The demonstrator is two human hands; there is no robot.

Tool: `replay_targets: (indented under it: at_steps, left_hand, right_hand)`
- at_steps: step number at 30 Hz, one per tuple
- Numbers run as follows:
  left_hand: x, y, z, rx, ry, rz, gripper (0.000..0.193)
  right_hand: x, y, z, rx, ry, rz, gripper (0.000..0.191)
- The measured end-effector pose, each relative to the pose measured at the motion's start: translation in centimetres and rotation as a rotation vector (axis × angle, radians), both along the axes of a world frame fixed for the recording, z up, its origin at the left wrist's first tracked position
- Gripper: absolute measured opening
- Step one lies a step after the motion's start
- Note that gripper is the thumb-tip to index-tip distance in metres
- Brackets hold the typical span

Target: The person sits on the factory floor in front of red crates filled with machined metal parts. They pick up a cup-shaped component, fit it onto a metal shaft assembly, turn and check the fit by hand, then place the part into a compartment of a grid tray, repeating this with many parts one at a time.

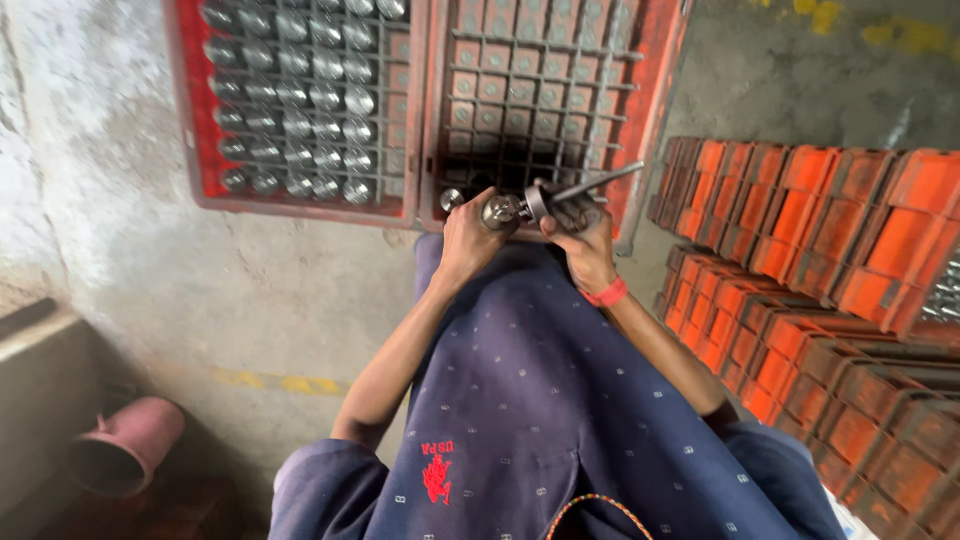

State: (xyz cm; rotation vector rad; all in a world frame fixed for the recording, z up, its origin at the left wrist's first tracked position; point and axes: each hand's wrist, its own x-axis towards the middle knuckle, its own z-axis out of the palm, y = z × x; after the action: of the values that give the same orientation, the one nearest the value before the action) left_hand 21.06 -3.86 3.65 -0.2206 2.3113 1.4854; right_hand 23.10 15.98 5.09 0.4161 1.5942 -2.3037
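Observation:
My left hand (468, 232) grips a shiny metal part with a round head (500, 211), held just above my lap. My right hand (580, 235), with a red band at the wrist, holds a metal tool with a disc and a thin rod (580, 188) pressed against that part. Both hands meet at the near edge of a red crate with a wire grid (545, 90), whose cells look mostly unfilled. To its left, a second red crate (300, 100) holds several rows of similar shiny metal parts standing upright.
Stacks of red-orange crates (800, 260) fill the right side. A pink pipe-like cylinder (125, 445) lies at the lower left beside a concrete ledge. The floor is grey concrete with yellow paint marks (285, 383).

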Motion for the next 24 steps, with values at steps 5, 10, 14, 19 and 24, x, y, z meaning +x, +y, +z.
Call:
replay_targets:
  at_steps: [5,10,14,19,24]
  left_hand:
    - [0.4,2.4,2.0,-0.17,-0.056,-0.132,0.031]
    - [-0.1,4.5,3.0,-0.199,-0.039,-0.214,0.033]
    - [0.3,6.2,2.3,-0.226,-0.057,-0.246,0.035]
    - [0.2,7.4,0.7,-0.262,-0.01,-0.397,0.046]
    - [-0.3,7.2,0.5,-0.07,-0.038,-0.478,0.056]
  right_hand:
    - [-0.3,1.5,1.6,0.013,0.079,0.097,0.051]
    - [0.5,3.9,1.4,0.05,0.078,0.053,0.051]
    - [1.1,5.5,0.8,0.068,0.055,0.037,0.05]
    - [1.3,6.6,0.1,0.109,0.166,0.146,0.049]
    - [0.4,8.5,-1.2,0.1,0.116,0.23,0.046]
